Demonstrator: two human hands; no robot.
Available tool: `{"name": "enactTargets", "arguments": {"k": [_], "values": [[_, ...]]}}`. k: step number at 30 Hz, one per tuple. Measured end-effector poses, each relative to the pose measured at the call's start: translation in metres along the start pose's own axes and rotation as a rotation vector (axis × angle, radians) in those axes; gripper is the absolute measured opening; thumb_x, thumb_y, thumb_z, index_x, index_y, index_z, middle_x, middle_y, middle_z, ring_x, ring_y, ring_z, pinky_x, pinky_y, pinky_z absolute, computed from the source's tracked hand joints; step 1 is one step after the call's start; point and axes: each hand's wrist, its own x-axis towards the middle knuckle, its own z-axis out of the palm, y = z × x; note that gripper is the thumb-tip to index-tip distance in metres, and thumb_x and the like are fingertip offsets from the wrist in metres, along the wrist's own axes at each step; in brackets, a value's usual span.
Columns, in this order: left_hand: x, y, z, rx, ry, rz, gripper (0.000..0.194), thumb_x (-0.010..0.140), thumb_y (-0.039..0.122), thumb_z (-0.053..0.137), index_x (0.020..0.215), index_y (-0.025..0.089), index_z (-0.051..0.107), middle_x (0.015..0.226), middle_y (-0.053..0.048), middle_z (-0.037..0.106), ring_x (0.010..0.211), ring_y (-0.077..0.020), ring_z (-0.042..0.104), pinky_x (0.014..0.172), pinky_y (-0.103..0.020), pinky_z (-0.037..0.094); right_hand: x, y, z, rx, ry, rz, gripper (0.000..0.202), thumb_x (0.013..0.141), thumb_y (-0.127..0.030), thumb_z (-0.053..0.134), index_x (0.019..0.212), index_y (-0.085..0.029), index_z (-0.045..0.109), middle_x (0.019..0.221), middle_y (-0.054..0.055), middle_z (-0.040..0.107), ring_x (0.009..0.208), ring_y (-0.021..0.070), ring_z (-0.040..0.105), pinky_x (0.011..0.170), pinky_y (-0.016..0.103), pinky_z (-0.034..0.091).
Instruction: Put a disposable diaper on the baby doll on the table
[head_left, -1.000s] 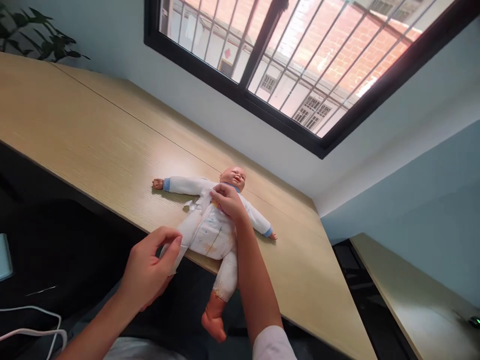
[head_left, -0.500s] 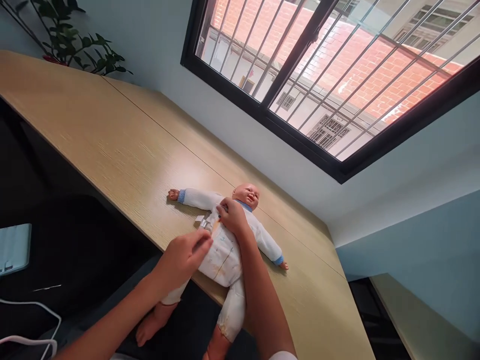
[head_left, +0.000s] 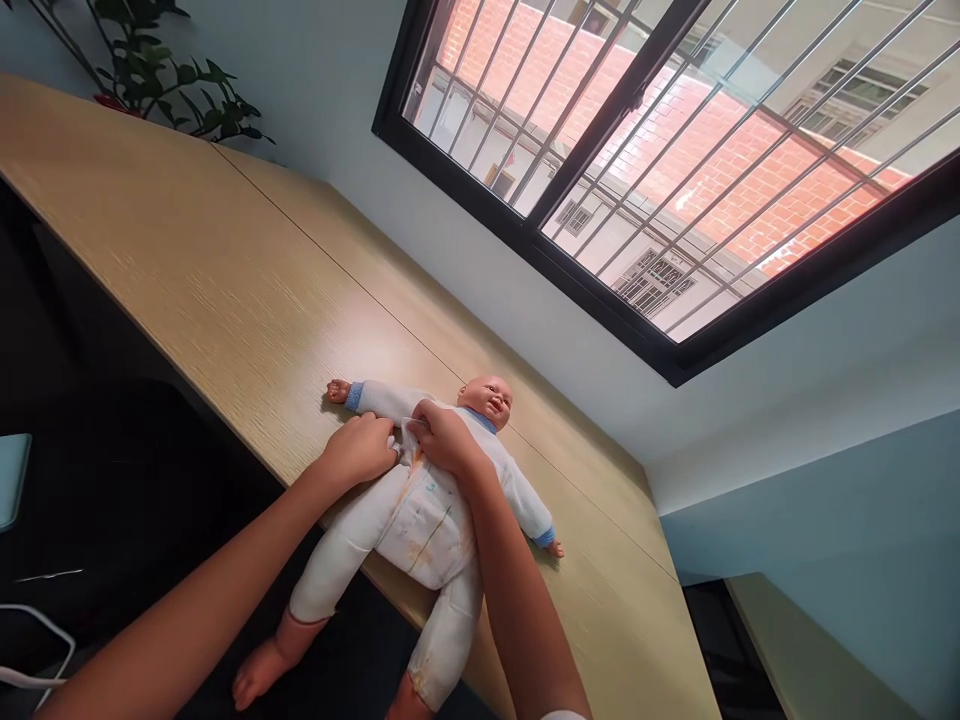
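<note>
**Left hand (head_left: 364, 448) and right hand (head_left: 444, 438) at the waist of a doll (head_left: 499, 450)**

Far left of the doll, a pale blue object (head_left: 13, 482) is cut off by the frame, with a white cable (head_left: 26, 681) below it. A leafy plant (head_left: 154, 85) stands well beyond the doll, past the back of the desk (head_left: 187, 250).

At the doll's side, the left hand has its fingers curled in against the edge of the diaper (head_left: 431, 530); whether they grip it is hidden. The doll lies face up on the desk, arms spread, its 2 legs hanging over the near edge. Just beside the left hand, the right hand pinches white material at the diaper's upper edge, its forearm crossing the doll's torso. Beyond the doll's head is a barred window (head_left: 529, 235).
</note>
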Motion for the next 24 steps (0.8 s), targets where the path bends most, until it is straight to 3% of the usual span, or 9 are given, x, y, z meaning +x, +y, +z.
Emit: {"name": "enactTargets", "arguments": {"k": [2, 6, 17, 20, 24], "values": [[0.004, -0.002, -0.001, -0.067, 0.003, -0.017, 0.007, 0.073, 0.027, 0.064, 0.072, 0.021, 0.06, 0.085, -0.011, 0.069, 0.089, -0.0332, 0.067, 0.075, -0.037, 0.045, 0.005, 0.0, 0.0, -0.011, -0.032, 0.041, 0.005, 0.096, -0.026, 0.062, 0.093, -0.023, 0.062, 0.083, -0.002, 0.069, 0.076, 0.0157, 0.057, 0.066, 0.026, 0.032], [0.008, -0.005, -0.004, -0.279, 0.014, -0.047, 0.017, 0.071, 0.031, 0.061, 0.062, 0.023, 0.048, 0.061, -0.003, 0.059, 0.068, -0.0243, 0.062, 0.061, -0.031, 0.04, 0.012, -0.003, -0.003, -0.086, -0.07, 0.106, 0.002, 0.094, -0.025, 0.065, 0.094, -0.023, 0.066, 0.084, 0.0, 0.072, 0.074, 0.0156, 0.058, 0.064, 0.026, 0.031], [0.007, 0.008, 0.005, -0.756, 0.027, -0.138, 0.02, 0.066, 0.037, 0.06, 0.063, 0.023, 0.047, 0.058, 0.0, 0.055, 0.063, -0.0212, 0.062, 0.054, -0.028, 0.048, 0.014, -0.007, 0.006, -0.321, -0.059, 0.216, 0.01, 0.081, -0.013, 0.069, 0.088, -0.02, 0.072, 0.089, 0.012, 0.075, 0.079, 0.0246, 0.066, 0.066, 0.031, 0.035], [0.009, 0.008, 0.008, -0.808, 0.016, -0.144, 0.019, 0.066, 0.037, 0.061, 0.065, 0.023, 0.049, 0.055, 0.001, 0.053, 0.062, -0.0211, 0.061, 0.052, -0.028, 0.046, 0.015, -0.007, 0.009, -0.351, -0.064, 0.182, 0.019, 0.078, -0.011, 0.069, 0.093, -0.02, 0.074, 0.096, 0.013, 0.075, 0.089, 0.0264, 0.066, 0.069, 0.03, 0.037], [0.013, 0.003, 0.007, -0.875, 0.002, -0.155, 0.02, 0.066, 0.039, 0.061, 0.067, 0.023, 0.05, 0.057, 0.001, 0.055, 0.062, -0.0205, 0.061, 0.054, -0.028, 0.048, 0.01, -0.008, 0.004, -0.321, -0.019, 0.014, 0.017, 0.083, -0.009, 0.064, 0.087, -0.021, 0.076, 0.099, 0.01, 0.075, 0.095, 0.0233, 0.064, 0.075, 0.03, 0.04]]}}
